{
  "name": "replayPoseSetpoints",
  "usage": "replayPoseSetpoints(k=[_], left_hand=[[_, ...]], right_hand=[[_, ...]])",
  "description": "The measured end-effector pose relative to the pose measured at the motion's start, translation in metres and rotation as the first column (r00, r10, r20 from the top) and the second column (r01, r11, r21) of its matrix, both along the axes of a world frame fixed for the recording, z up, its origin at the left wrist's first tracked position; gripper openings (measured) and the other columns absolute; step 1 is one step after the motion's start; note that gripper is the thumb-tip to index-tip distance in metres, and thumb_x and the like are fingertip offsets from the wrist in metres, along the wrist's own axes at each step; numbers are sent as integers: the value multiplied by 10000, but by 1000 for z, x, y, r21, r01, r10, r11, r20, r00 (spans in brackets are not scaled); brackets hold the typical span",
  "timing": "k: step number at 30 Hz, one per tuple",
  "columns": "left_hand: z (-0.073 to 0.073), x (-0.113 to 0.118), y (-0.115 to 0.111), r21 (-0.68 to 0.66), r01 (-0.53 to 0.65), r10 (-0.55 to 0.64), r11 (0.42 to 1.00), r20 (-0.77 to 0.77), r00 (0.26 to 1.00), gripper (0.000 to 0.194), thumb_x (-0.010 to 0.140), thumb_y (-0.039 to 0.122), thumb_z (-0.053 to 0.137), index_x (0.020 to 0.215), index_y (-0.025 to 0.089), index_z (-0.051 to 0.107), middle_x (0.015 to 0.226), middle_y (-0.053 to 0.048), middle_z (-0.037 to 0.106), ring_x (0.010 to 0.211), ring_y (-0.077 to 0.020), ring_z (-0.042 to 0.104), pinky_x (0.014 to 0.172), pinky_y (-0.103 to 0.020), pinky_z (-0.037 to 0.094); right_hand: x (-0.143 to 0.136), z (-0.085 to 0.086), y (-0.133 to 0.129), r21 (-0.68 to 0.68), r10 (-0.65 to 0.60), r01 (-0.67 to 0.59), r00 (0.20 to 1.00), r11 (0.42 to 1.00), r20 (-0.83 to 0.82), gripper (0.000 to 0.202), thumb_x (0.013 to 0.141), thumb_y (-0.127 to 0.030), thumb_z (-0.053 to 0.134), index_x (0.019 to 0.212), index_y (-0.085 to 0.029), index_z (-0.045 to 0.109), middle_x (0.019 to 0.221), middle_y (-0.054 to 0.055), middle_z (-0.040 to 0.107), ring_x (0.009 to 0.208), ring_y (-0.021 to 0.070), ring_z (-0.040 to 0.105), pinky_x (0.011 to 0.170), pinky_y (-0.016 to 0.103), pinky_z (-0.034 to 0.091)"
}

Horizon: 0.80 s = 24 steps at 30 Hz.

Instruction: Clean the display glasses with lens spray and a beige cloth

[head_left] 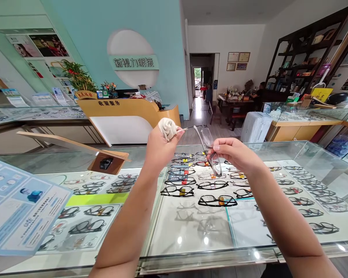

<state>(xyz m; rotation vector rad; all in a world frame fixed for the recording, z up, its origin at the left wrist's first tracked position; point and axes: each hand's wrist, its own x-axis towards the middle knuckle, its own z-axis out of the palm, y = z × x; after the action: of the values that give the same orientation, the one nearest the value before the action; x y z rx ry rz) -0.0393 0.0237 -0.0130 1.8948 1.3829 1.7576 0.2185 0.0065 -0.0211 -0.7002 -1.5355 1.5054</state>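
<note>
Above the glass counter, a pair of glasses (203, 141) with thin frames is held up between both hands. My left hand (162, 144) is closed round a bunched cream cloth (167, 129), with its thumb and finger at the tip of one temple arm. My right hand (232, 151) pinches the front of the glasses near the bridge, fingers closed. The lenses hang at a slant, one above and one below my right fingertips. Rows of dark-framed glasses (217, 200) lie under the counter's glass top, below the hands.
The glass display counter (188, 239) spans the front. At left stand a blue printed leaflet (26, 208) and a wooden-edged mirror or stand (108, 162). Farther back are a yellow-and-white reception desk (118, 123), another display case (301, 116), and a person seated by a table.
</note>
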Motion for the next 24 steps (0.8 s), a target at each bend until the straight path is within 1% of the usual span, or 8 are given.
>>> replayPoseSetpoints(k=[3,6,10,15,16,18,21,24], left_hand=[[3,-2,-1,-35,41,-41,999,-4,999,163,910,338,824,920,197,742,901,-55,776,801,-213,689,733,-334,581],[3,-2,-1,-40,53,-53,998,-12,999,146,915,329,821,922,199,755,902,-59,785,785,-208,681,697,-325,568],[2,1,-1,-14,23,-23,1000,-31,999,130,946,335,794,967,207,803,875,-48,779,749,-191,669,668,-317,561],[3,8,-13,251,-118,106,961,59,993,92,973,292,749,971,204,779,935,-51,808,831,-194,722,761,-327,611],[4,11,-18,305,-93,85,948,40,996,99,983,296,748,948,204,763,927,-50,807,844,-195,733,789,-331,622],[4,18,-29,354,61,-25,933,-104,994,96,1003,297,745,971,207,756,946,-54,815,870,-198,759,839,-344,635],[0,30,-41,302,336,-195,892,-413,890,168,1021,273,742,1175,211,762,1151,-92,840,1090,-247,797,999,-405,632],[-7,41,-42,285,406,-195,868,-557,807,231,1029,283,740,1249,212,745,1281,-115,823,1249,-291,760,1114,-471,591]], right_hand=[[2,2,-1,-48,90,-91,995,995,-32,282,896,-432,881,804,-221,718,919,59,864,862,183,780,836,326,577],[5,2,-2,-75,152,-156,986,985,-62,315,937,-447,863,838,-225,663,1083,109,898,886,178,812,848,318,608],[12,5,-5,-69,186,-193,978,979,-94,308,991,-476,825,933,-250,624,1285,110,873,1160,264,846,1016,408,636],[20,10,-8,-13,135,-138,980,990,-147,245,1051,-476,762,1008,-276,627,1433,83,820,1351,273,777,1213,510,567],[20,11,-9,-3,120,-122,979,993,-166,246,1049,-484,764,1014,-279,632,1438,77,818,1359,277,773,1242,532,546],[20,12,-9,11,101,-101,973,995,-207,264,1035,-507,778,1013,-283,641,1440,76,816,1355,293,775,1287,571,505],[16,12,-10,22,76,-73,961,997,-267,264,1026,-515,785,1005,-284,658,1430,72,819,1361,293,767,1331,587,456],[13,11,-9,25,5,2,950,1000,-311,225,1031,-495,773,999,-287,694,1393,47,832,1344,264,760,1319,562,478]])
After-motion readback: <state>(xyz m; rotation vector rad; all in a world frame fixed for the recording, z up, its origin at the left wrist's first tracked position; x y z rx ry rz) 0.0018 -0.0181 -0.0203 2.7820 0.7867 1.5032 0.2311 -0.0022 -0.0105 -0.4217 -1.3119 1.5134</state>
